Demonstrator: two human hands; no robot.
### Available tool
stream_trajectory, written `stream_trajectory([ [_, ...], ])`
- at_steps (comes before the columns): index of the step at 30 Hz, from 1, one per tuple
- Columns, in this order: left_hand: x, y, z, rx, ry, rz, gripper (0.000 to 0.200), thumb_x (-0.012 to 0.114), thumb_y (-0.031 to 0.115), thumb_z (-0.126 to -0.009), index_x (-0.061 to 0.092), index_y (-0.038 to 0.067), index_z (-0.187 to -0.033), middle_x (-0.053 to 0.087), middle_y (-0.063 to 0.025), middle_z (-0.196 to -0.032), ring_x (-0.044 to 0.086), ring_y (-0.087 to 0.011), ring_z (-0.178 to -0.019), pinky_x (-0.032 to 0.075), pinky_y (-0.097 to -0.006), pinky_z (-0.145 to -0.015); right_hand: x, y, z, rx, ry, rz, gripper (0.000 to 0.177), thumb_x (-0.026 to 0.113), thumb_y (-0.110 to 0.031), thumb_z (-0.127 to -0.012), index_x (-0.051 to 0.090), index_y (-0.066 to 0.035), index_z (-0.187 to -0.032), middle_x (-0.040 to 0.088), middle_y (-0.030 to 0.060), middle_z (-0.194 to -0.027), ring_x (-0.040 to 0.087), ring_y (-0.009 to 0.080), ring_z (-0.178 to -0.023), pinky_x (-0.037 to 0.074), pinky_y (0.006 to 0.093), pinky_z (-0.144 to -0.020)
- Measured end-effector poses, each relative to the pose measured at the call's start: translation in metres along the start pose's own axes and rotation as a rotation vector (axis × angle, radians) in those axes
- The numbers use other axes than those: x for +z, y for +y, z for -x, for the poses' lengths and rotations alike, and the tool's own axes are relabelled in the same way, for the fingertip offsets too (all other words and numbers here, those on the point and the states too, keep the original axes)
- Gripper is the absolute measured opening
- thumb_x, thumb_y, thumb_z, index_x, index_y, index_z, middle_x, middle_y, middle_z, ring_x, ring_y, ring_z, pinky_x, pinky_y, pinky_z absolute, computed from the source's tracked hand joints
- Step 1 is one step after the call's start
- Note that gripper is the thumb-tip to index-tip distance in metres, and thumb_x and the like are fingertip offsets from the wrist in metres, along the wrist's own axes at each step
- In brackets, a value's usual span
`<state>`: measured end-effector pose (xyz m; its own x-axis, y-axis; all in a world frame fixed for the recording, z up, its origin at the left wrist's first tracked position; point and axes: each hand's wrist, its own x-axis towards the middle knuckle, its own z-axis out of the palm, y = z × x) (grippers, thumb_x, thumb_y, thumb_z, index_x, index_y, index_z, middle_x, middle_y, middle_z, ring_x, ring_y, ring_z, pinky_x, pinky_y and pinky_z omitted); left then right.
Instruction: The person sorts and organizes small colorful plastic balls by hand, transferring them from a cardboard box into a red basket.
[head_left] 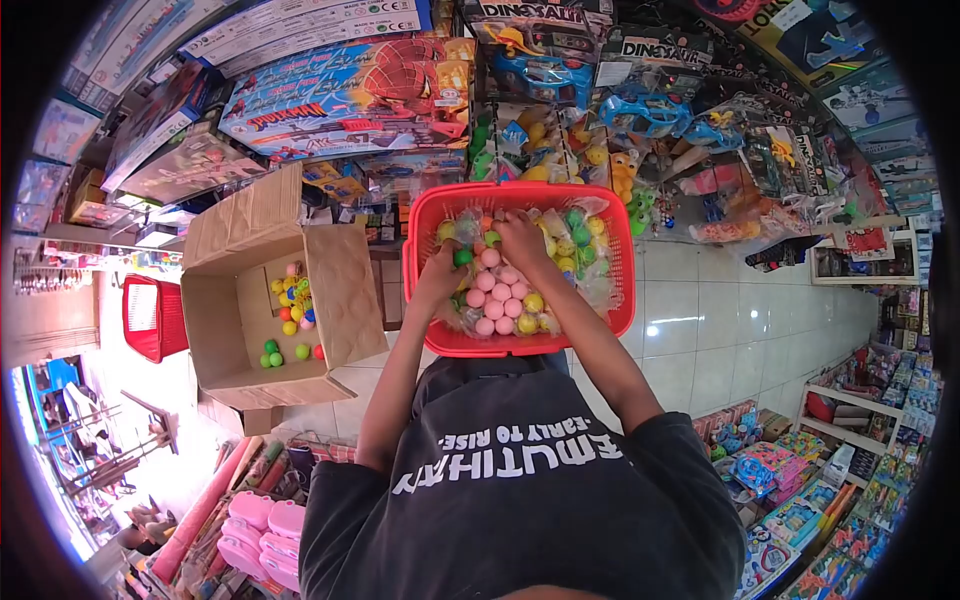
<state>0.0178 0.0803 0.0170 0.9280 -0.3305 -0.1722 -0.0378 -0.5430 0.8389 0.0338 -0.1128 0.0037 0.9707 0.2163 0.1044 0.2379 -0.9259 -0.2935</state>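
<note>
A red plastic basket (418, 330) stands in front of me, with pink balls (495, 297) loose in the middle. Around them lie yellow and green balls, many of them in clear plastic bags (600, 275). My left hand (438, 275) is inside the basket's left part, its fingers curled at a green ball (462, 257). Close by, above the pink balls, my right hand (521, 243) has its fingers bent together next to a lighter green ball (492, 238). What its fingertips grip is hidden.
An open cardboard box (225, 325) at left holds yellow, green and red balls. Beyond it stands another red basket (150, 318). Boxed toys (350, 95) and bagged toys (640, 115) fill the shelves ahead. Pink cases (262, 535) lie behind me at left.
</note>
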Motion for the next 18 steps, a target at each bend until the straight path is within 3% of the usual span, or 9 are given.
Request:
stream_trajectory([
  [2,0.005,-0.003,0.000,0.000,-0.012,0.008,0.037,0.061,0.009,-0.073,0.047,0.000,-0.106,0.059,-0.0239,-0.092,0.058,-0.0392,-0.090,0.046,-0.0439,-0.076,-0.004,0.002,0.000,-0.030,-0.042,-0.023,0.025,0.068,-0.013,-0.065,0.059,-0.008,-0.088,0.056,0.0101,-0.100,0.055,0.0295,-0.096,0.052,0.0383,-0.073],
  [5,0.009,-0.007,-0.003,0.003,-0.012,0.017,0.038,0.062,0.010,-0.073,0.046,0.000,-0.107,0.058,-0.0229,-0.095,0.058,-0.0379,-0.091,0.046,-0.0428,-0.076,-0.010,0.004,-0.001,0.033,0.071,-0.196,0.023,0.070,-0.016,-0.066,0.058,-0.006,-0.083,0.059,0.0110,-0.092,0.058,0.0291,-0.088,0.050,0.0384,-0.072],
  [10,0.018,-0.009,-0.008,-0.006,0.004,-0.013,0.039,0.062,0.011,-0.074,0.045,-0.001,-0.107,0.057,-0.0227,-0.098,0.057,-0.0376,-0.092,0.045,-0.0419,-0.075,-0.024,0.003,-0.008,0.112,-0.051,-0.798,0.024,0.070,-0.014,-0.067,0.056,-0.003,-0.083,0.059,0.0146,-0.080,0.059,0.0303,-0.082,0.046,0.0385,-0.070],
  [14,0.022,-0.013,-0.007,-0.034,0.018,-0.028,0.039,0.061,0.011,-0.074,0.044,-0.002,-0.106,0.057,-0.0240,-0.097,0.057,-0.0387,-0.092,0.045,-0.0428,-0.075,-0.004,0.010,-0.027,0.062,-0.104,-0.737,0.026,0.070,-0.012,-0.066,0.058,-0.003,-0.088,0.061,0.0129,-0.090,0.059,0.0296,-0.083,0.046,0.0377,-0.072],
  [16,0.024,-0.019,-0.008,-0.032,0.021,-0.031,0.039,0.060,0.011,-0.075,0.044,-0.002,-0.107,0.056,-0.0245,-0.097,0.057,-0.0391,-0.092,0.045,-0.0433,-0.075,0.012,0.011,-0.033,-0.058,-0.049,-0.485,0.034,0.070,-0.012,-0.065,0.057,-0.003,-0.095,0.060,0.0142,-0.093,0.057,0.0321,-0.088,0.046,0.0387,-0.074],
  [18,0.027,-0.026,-0.008,-0.061,0.022,-0.078,0.039,0.058,0.011,-0.076,0.042,-0.003,-0.108,0.056,-0.0260,-0.098,0.056,-0.0398,-0.094,0.045,-0.0434,-0.076,0.021,0.004,-0.033,-0.111,0.023,-0.467,0.038,0.070,-0.012,-0.064,0.055,-0.003,-0.097,0.059,0.0153,-0.095,0.056,0.0331,-0.090,0.045,0.0396,-0.076],
])
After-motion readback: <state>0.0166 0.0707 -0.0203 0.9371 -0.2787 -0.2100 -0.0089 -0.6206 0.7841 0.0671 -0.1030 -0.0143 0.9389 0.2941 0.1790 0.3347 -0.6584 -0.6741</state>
